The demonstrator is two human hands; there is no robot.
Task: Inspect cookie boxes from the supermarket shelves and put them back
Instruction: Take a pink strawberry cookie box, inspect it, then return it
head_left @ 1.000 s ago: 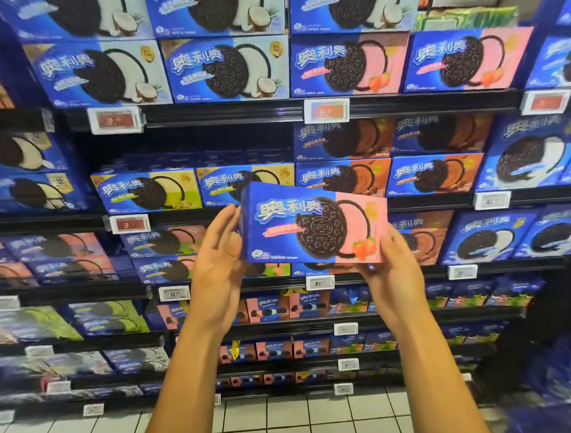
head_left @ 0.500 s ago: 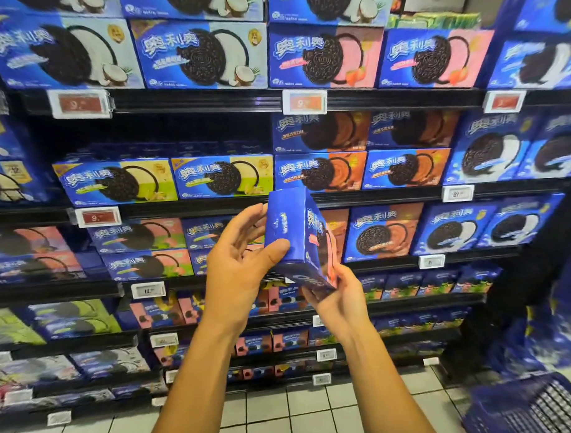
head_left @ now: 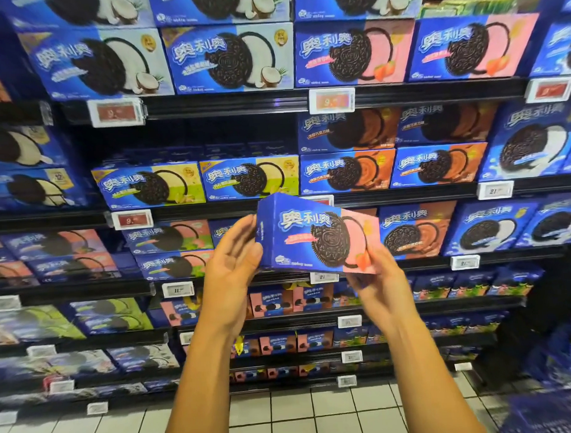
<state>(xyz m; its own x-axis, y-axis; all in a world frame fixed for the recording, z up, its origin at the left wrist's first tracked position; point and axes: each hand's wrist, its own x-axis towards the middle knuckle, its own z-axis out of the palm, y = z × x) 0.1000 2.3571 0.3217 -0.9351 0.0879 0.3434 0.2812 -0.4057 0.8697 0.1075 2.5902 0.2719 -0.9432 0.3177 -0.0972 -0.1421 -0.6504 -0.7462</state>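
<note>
Head view: both hands hold 1 blue-and-pink cardboard cookie box before the shelves; left hand fingers straight against its end, right hand pinching the bottom corner. Likely light, stiff, crushable: best held by opposite ends.

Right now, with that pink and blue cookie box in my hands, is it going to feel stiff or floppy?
Probably stiff: the cookie box keeps sharp, straight edges. Its glossy face may slip, though both the left hand and right hand support it.
</note>
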